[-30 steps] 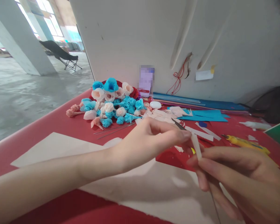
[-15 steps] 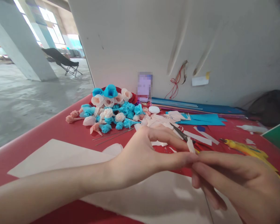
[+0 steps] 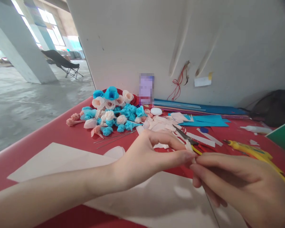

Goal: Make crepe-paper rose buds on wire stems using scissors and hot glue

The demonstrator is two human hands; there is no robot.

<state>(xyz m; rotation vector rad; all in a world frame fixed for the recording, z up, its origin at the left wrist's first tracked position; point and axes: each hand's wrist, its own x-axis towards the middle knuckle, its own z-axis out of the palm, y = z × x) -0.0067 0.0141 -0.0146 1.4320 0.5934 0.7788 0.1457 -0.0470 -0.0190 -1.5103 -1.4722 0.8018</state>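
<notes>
My left hand (image 3: 144, 161) pinches a small pale paper piece (image 3: 188, 145) between thumb and forefinger. The paper stands at the top of a thin wire stem (image 3: 212, 205), which slants down below my fingers. My right hand (image 3: 239, 180) is closed just under it, thumb and fingers at the paper's lower end and the stem; the exact contact is hidden by the fingers. Right behind the fingertips lie scissors (image 3: 184, 134) with dark blades and red and yellow handles. Large pale paper sheets (image 3: 166, 202) are spread beneath both hands.
Blue, white and pink paper flowers (image 3: 109, 115) are heaped at the back left. Pale scraps (image 3: 166, 123) and blue paper (image 3: 206, 121) lie in the middle. A yellow glue gun (image 3: 254, 150) rests at right. A phone (image 3: 146, 88) leans against the white wall (image 3: 133, 38).
Both hands have shifted slightly left together with the paper piece. The paper's tip now shows lower, closer to my left fingertips. Things on the table have stayed put.
</notes>
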